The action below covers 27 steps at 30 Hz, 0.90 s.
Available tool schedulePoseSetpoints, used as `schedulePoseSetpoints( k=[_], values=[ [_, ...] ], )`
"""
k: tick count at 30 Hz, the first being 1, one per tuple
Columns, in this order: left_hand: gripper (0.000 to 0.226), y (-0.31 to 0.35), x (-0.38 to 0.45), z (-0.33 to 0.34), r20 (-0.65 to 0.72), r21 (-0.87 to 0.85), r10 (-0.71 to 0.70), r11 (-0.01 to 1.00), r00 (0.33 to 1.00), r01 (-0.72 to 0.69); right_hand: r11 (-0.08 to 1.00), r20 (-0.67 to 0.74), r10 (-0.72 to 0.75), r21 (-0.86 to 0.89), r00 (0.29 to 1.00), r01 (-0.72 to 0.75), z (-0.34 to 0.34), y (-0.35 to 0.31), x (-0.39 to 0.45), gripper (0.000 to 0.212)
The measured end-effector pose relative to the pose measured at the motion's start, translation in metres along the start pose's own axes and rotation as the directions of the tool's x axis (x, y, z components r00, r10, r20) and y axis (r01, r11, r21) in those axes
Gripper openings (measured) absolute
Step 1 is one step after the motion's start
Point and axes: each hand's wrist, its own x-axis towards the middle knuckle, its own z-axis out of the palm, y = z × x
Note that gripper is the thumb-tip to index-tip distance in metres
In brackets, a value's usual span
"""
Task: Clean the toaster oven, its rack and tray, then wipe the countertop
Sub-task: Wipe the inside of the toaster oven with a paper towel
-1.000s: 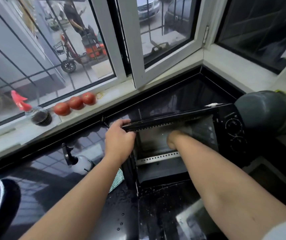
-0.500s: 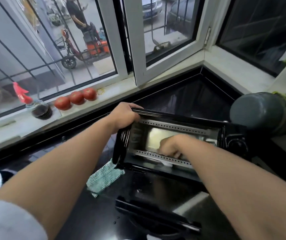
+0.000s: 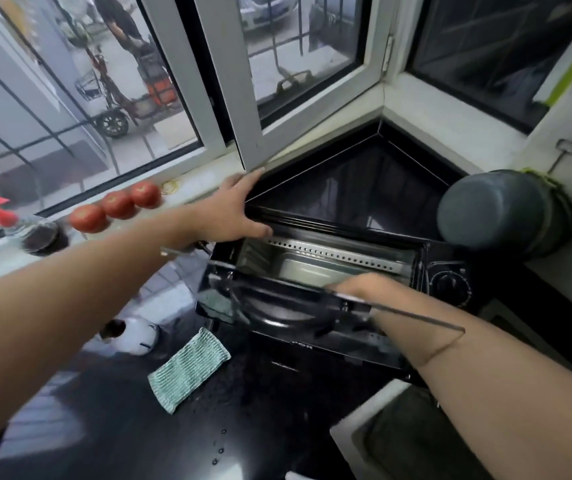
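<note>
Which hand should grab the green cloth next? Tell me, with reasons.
Left. The left hand lies flat on the toaster oven top, holding nothing, on the green cloth side. The right hand reaches into the oven, behind the door.

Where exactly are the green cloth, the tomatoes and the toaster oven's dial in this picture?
green cloth [image 3: 189, 370]: head view, middle of the cloth lying on the black countertop.
tomatoes [image 3: 117, 204]: head view, the middle one of three on the windowsill.
dial [image 3: 449, 285]: head view, centre of the knob on the toaster oven's right panel.
</note>
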Motion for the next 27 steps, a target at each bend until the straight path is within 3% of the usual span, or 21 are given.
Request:
schedulePoseSetpoints(
  k=[2,4,6,8,10,13,15,17,19,21,25,27],
  values=[
    [0.106,0.016,-0.032,-0.020,0.050,-0.098,0.141,0.986,0.989,-0.135,1.000,0.072,-0.003,-0.001,0.997,0.003,-0.001,0.000,0.004,0.029],
    [0.083,0.032,-0.070,-0.037,0.196,-0.175,0.226,0.965,0.954,-0.193,0.999,0.075,-0.026,0.048,0.997,0.022,0.000,-0.003,0.002,0.043],
    [0.070,0.039,-0.097,-0.044,0.412,-0.087,0.165,0.986,0.896,-0.142,0.985,0.007,-0.028,0.170,1.000,0.026,-0.002,-0.008,-0.005,0.066],
    [0.078,0.028,-0.114,-0.037,0.535,0.092,-0.022,0.995,0.845,-0.032,0.985,-0.106,0.001,0.172,0.994,0.017,-0.005,-0.013,-0.010,0.085],
    [0.090,0.012,-0.124,-0.020,0.505,0.201,-0.186,0.975,0.843,0.094,0.998,-0.175,0.000,0.065,0.985,0.011,-0.007,-0.012,-0.009,0.083],
    [0.101,-0.005,-0.140,0.010,0.383,0.157,-0.320,0.947,0.867,0.280,0.998,-0.249,0.025,-0.057,0.968,-0.040,-0.009,-0.012,-0.010,0.077],
    [0.098,-0.017,-0.150,0.028,0.399,-0.069,-0.405,0.881,0.823,0.468,0.994,-0.322,0.034,-0.091,0.946,-0.067,-0.007,-0.016,-0.009,0.068],
    [0.073,-0.025,-0.158,0.038,0.508,-0.378,-0.416,0.679,0.754,0.629,0.984,-0.384,0.005,-0.164,0.923,-0.074,-0.004,-0.022,-0.006,0.053],
    [0.038,-0.028,-0.161,0.041,0.588,-0.487,-0.352,0.564,0.728,0.667,0.983,-0.390,0.009,-0.167,0.921,-0.080,0.000,-0.025,-0.005,0.040],
    [0.017,-0.028,-0.160,0.046,0.583,-0.542,-0.327,0.524,0.744,0.656,0.990,-0.386,0.036,-0.112,0.922,-0.086,0.005,-0.028,-0.008,0.035],
    [0.006,-0.020,-0.163,0.053,0.500,-0.667,-0.328,0.445,0.802,0.598,0.972,-0.345,0.145,-0.127,0.927,-0.200,0.016,-0.026,-0.019,0.032],
    [0.022,-0.023,-0.173,0.061,0.418,-0.689,-0.323,0.496,0.849,0.528,0.944,-0.284,0.208,-0.192,0.936,-0.268,0.021,-0.021,-0.020,0.022]
  ],
)
